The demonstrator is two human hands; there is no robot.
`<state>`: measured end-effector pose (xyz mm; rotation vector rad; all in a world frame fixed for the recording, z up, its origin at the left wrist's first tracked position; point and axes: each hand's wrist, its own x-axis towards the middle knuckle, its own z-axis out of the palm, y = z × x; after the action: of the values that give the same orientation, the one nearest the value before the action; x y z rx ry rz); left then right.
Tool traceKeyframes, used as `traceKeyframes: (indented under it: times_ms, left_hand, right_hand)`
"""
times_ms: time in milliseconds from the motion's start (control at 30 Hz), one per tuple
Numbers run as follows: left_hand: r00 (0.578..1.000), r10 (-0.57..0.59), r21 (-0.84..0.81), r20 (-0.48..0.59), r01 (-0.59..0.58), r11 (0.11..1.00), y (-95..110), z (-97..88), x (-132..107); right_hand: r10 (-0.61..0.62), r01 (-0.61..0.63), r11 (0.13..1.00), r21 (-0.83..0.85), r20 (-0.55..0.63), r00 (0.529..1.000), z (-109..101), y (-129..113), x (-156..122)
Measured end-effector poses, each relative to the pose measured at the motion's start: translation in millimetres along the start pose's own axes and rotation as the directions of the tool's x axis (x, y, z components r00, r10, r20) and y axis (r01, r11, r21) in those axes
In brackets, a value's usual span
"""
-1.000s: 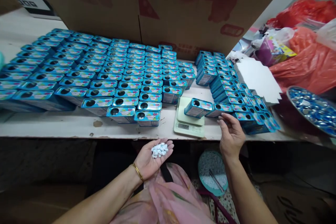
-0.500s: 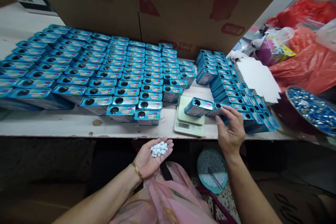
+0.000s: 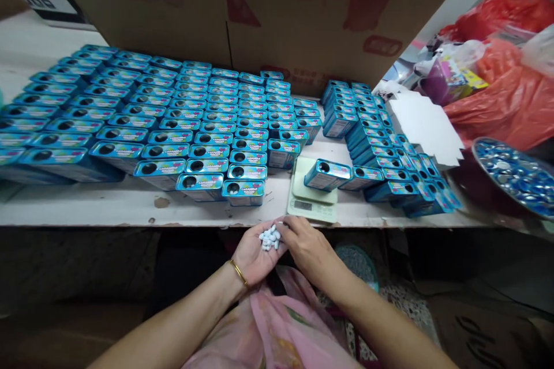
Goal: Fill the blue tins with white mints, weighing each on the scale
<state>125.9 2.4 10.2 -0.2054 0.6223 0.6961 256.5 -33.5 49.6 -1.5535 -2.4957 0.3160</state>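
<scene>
My left hand point(image 3: 256, 253) is palm up and cupped under a small heap of white candies point(image 3: 269, 238). From the right, my right hand point(image 3: 308, 245) reaches over that palm, its fingers bent and pinched at the heap's edge; the tips are partly hidden. Just beyond my hands is a pale green kitchen scale point(image 3: 300, 211) at the table's front edge. A blue tin point(image 3: 329, 176) with a round hole in its top stands on the scale. Another blue tin point(image 3: 361, 177) is beside it on the right.
Rows of blue tins point(image 3: 199, 150) cover the table's left, with more tins point(image 3: 372, 138) on the right. Behind them stands a large cardboard box point(image 3: 173, 11). A bowl of blue-and-silver lids point(image 3: 515, 173) sits far right, near red plastic bags point(image 3: 515, 92). Below is a green tub point(image 3: 357, 259).
My right hand has moved left from beside the tins to the candies in my left palm. My left hand has shifted slightly right and still carries the candies.
</scene>
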Motion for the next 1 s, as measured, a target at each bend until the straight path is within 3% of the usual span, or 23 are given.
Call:
traceKeyframes:
  times_ms: [100, 233, 467, 633, 733, 833, 1000]
  left_hand:
    - [1.000, -0.004, -0.008, 0.004, 0.004, 1.000, 1, 7.5, 4]
    - [0.996, 0.001, 0.031, 0.088, -0.003, 1.000, 3, 25.6, 13]
    - [0.985, 0.070, 0.061, 0.160, -0.080, 0.995, 5, 70.8, 29]
    - [0.981, 0.094, 0.055, 0.171, -0.104, 0.993, 9, 90.9, 34]
    - [0.989, 0.096, 0.078, 0.115, -0.105, 0.991, 11, 89.9, 32]
    - [0.994, 0.095, 0.094, 0.056, -0.100, 0.991, 11, 80.8, 27]
    - [0.998, 0.060, 0.094, 0.036, -0.064, 0.994, 10, 58.0, 15]
  right_hand:
    - [-0.029, 0.030, 0.999, -0.016, 0.042, 0.999, -4, 7, 4]
    - [-0.031, 0.031, 0.999, -0.008, 0.005, 0.999, -17, 27, 12]
    - [-0.071, 0.103, 0.987, 0.123, -0.243, 0.967, -43, 63, 27]
    - [0.036, 0.023, 0.987, 0.157, -0.362, 0.932, -77, 83, 37]
    - [0.067, -0.023, 0.993, 0.115, -0.388, 0.919, -88, 98, 44]
    - [0.025, -0.003, 0.998, 0.061, -0.354, 0.935, -87, 109, 49]
    - [0.031, -0.015, 0.999, 0.046, -0.371, 0.928, -93, 109, 42]
